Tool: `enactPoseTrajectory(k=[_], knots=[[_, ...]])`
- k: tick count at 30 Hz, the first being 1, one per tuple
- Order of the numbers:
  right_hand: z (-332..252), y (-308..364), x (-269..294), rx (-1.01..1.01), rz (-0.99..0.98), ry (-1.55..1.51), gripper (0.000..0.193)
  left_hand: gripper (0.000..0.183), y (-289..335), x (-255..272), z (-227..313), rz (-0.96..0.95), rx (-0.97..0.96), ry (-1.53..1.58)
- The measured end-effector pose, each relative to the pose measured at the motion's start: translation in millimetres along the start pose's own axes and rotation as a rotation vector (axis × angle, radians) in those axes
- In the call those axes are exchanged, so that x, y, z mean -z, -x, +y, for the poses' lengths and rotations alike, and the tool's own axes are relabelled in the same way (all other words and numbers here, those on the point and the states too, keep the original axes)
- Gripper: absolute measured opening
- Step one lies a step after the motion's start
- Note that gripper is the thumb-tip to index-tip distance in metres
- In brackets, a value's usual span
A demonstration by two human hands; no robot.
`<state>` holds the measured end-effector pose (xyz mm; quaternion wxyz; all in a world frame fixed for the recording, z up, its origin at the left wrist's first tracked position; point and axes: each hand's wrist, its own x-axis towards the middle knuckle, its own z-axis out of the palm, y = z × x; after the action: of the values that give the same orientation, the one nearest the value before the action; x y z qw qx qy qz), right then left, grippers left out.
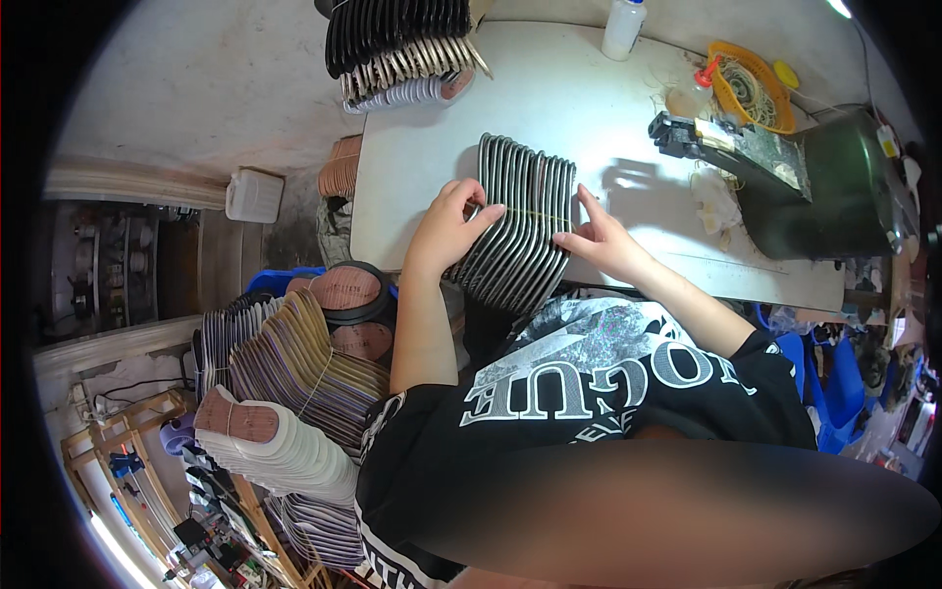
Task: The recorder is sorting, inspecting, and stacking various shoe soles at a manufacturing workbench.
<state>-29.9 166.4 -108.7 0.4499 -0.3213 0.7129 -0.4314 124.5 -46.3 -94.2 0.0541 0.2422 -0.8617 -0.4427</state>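
A bundle of black-edged shoe insoles (523,221) stands on edge at the near side of the white table, with a thin pale string across its middle. My left hand (449,221) grips the bundle's left side, its thumb over the string and its fingers bent round the outer edge. On the opposite side, my right hand (606,241) holds the bundle, thumb on the upper edges and forefinger stretched along the outer face. Some fingers of both hands are hidden.
The white table (412,162) carries a black stack of soles (397,44), a white bottle (623,29), a red-topped bottle (690,95), a yellow basket (751,86) with string, and a dark green machine (814,187) at right. Tied insole stacks (294,358) stand at my left.
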Motion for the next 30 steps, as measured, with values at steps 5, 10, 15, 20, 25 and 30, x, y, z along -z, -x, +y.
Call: enactPoseTrajectory(k=[5, 10, 15, 20, 25, 30], knots=[[30, 24, 11, -0.098, -0.14, -0.279, 0.091, 0.033, 0, 3, -36, -0.127, 0.181, 0.142], [17, -1, 41, -0.067, 0.015, -0.004, 0.082, 0.042, -1, -6, -46, -0.062, 0.318, 0.261], [-17, -78, 21, 0.139, 0.166, 0.4, 0.079, 0.054, -7, -13, -34, -0.099, 0.193, 0.366], [-43, -91, 32, -0.142, -0.163, 0.198, 0.057, 0.053, -4, -20, -30, -0.184, 0.148, 0.498], [-61, -61, 19, -0.087, -0.143, -0.131, 0.054, 0.065, 29, -16, -21, -0.106, 0.155, 0.851], [-52, -74, 22, 0.026, -0.262, -0.264, 0.039, 0.073, 33, -6, -9, -0.295, 0.24, 0.638]])
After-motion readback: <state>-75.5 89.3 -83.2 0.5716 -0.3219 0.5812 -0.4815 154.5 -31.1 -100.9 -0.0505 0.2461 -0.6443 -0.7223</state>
